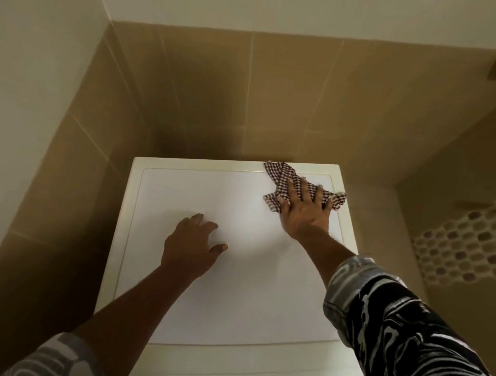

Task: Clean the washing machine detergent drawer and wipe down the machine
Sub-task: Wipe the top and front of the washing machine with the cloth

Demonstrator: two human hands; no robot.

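Beige-tiled alcove, wall tight on the left and another behind. Set into it, white washing machine top [255,301], flat, hard and glossy, likely slick under a palm. Left of centre on that top, left hand [191,246] laid flat, fingers relaxed and spread, gripping nothing, probably bracing. Further right, near the back right corner, checked cloth [278,178] crumpled against the raised rim, pinned beneath right hand [304,211]: fingers straight and splayed, pressing down rather than curling round. Soft, light, limp fabric, prone to bunch and slide; best driven with a flat palm over its middle, or gathered at a loose edge to refold. Far right, mosaic strip [473,244] on the side wall. Detergent drawer nowhere in view.
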